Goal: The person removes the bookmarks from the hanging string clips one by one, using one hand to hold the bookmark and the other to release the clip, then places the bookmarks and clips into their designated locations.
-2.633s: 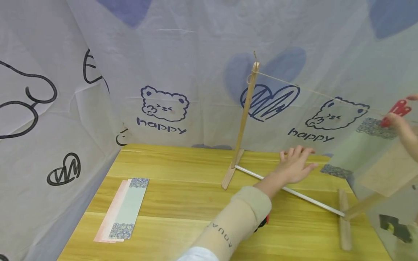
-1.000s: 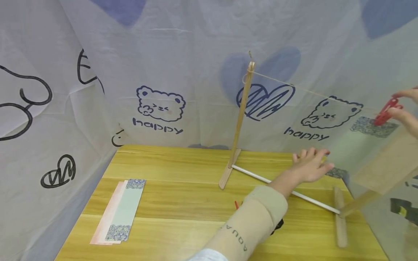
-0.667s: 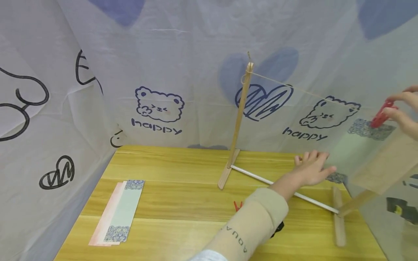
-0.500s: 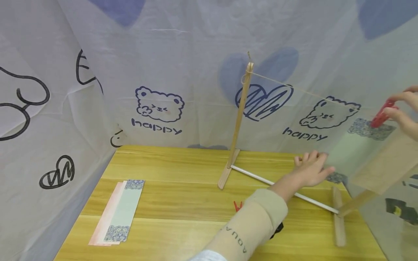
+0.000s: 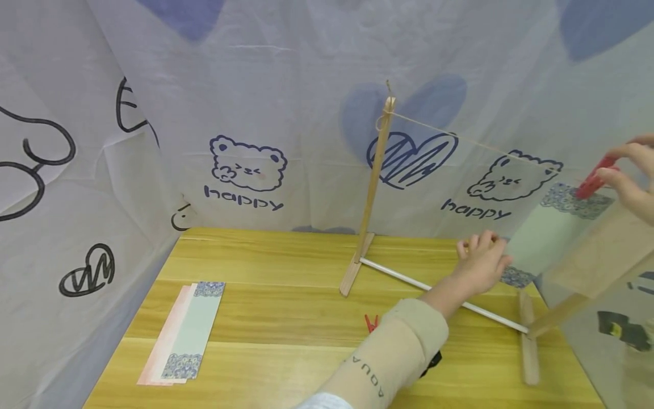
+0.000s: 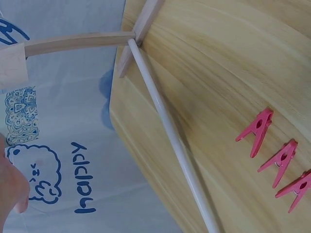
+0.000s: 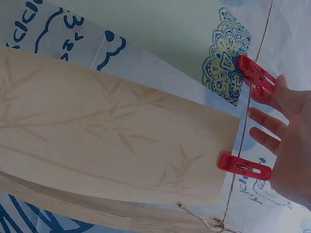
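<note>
My right hand [image 5: 636, 179] pinches a red clothespin [image 5: 592, 180] between thumb and fingers. In the right wrist view this clothespin [image 7: 253, 75] sits across the string [image 7: 265, 29] and the patterned end of a pale green paper strip [image 5: 546, 233]. The strip hangs tilted down toward my left hand [image 5: 480, 264]. Beside its lower patterned end, my left fingers are loosely bent and appear to hold nothing; whether they touch the paper I cannot tell. A beige paper with leaf print [image 7: 112, 131] hangs alongside, fixed to the string by another red clothespin [image 7: 244, 166].
The string runs from a wooden post [image 5: 377, 176], whose foot joins a white rod [image 5: 395, 274] on the wood-grain table [image 5: 281, 318]. Stacked paper strips [image 5: 194, 329] lie at the left. Pink-red clothespins [image 6: 257, 131] lie on the table, partly behind my left forearm in the head view.
My left hand has moved right along the rod, and its spread fingers have since drawn closer together. The green strip's lower end has shifted slightly. My right hand keeps its pinch on the clothespin.
</note>
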`<action>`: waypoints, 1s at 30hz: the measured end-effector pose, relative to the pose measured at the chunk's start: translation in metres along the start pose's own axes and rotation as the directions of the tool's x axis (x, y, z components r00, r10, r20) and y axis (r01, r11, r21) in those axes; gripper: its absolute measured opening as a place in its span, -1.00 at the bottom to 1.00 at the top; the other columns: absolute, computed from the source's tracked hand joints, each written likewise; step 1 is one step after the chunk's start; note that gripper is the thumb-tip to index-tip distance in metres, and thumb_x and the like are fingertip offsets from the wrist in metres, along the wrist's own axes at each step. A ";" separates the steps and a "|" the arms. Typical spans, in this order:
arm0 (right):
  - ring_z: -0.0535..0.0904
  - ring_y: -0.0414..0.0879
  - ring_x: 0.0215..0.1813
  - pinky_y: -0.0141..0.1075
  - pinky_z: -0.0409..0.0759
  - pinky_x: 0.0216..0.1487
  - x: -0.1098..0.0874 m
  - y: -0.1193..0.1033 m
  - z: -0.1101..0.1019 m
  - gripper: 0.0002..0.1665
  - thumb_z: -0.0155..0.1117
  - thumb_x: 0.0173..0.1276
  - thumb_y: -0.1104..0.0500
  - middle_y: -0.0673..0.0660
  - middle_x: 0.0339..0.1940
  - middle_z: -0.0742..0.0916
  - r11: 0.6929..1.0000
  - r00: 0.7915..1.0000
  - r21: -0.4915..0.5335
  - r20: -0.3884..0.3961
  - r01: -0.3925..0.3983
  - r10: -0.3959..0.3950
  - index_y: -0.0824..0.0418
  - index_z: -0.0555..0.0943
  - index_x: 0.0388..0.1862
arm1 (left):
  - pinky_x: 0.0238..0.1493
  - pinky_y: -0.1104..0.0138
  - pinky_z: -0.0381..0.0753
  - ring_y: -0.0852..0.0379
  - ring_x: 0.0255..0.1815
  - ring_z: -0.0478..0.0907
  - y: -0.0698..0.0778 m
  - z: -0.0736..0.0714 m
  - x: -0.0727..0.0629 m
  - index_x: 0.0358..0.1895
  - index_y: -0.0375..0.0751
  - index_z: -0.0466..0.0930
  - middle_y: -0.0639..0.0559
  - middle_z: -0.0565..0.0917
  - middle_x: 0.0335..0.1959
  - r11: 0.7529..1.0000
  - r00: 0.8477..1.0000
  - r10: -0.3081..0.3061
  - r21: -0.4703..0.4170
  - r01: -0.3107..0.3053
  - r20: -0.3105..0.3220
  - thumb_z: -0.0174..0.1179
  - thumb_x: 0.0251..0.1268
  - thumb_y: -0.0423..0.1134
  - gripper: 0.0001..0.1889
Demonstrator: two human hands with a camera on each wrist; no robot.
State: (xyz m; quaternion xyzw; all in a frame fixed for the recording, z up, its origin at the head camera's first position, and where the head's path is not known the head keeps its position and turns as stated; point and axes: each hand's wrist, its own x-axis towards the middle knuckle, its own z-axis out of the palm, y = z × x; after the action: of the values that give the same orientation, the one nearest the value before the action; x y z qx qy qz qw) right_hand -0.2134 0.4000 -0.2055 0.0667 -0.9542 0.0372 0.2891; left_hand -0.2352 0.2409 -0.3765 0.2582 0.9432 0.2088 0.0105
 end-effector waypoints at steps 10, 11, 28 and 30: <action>0.09 0.30 0.31 0.09 -0.06 0.33 0.000 -0.007 -0.001 -0.57 -0.01 0.42 0.07 0.42 0.21 0.27 0.998 0.996 0.016 0.072 -0.053 0.052 0.43 0.35 0.01 | 0.16 0.30 -0.06 0.34 0.06 0.09 -0.005 0.002 -0.002 -0.02 0.27 0.34 0.32 0.20 0.11 0.998 0.998 -0.018 -0.062 0.015 -0.054 -0.22 0.33 0.14 -0.74; 0.09 0.30 0.31 0.10 -0.07 0.34 0.000 -0.008 -0.002 -0.58 -0.01 0.42 0.08 0.42 0.21 0.27 0.998 0.996 0.031 0.072 -0.052 0.050 0.44 0.35 0.01 | 0.16 0.30 -0.06 0.34 0.05 0.09 -0.006 0.002 -0.002 -0.02 0.27 0.35 0.32 0.20 0.09 0.998 0.998 -0.018 -0.065 0.014 -0.063 -0.21 0.32 0.14 -0.73; 0.19 0.33 0.20 0.10 0.02 0.30 0.002 -0.025 -0.003 -0.79 0.04 0.30 0.43 0.42 0.15 0.34 0.998 0.999 0.060 -0.023 -0.020 0.022 0.47 0.38 -0.09 | 0.04 0.33 -0.06 0.31 -0.08 0.07 -0.011 0.001 -0.006 -0.23 0.19 0.35 0.29 0.22 -0.08 0.989 0.995 0.042 -0.140 -0.054 -0.089 -0.15 0.29 0.14 -0.80; 0.19 0.33 0.19 0.10 0.03 0.29 0.002 -0.027 -0.002 -0.81 0.04 0.30 0.44 0.42 0.14 0.34 0.999 0.999 0.052 -0.037 -0.016 0.018 0.47 0.39 -0.10 | 0.03 0.34 -0.07 0.31 -0.09 0.06 -0.011 0.001 -0.006 -0.28 0.17 0.32 0.29 0.21 -0.09 0.988 0.995 0.048 -0.140 -0.061 -0.091 -0.15 0.29 0.14 -0.80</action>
State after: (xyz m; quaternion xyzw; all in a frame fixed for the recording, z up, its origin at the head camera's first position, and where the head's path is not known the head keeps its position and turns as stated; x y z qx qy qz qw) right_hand -0.2101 0.3737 -0.2014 0.0653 -0.9479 0.0654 0.3047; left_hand -0.2351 0.2298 -0.3822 0.2732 0.9180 0.2869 -0.0181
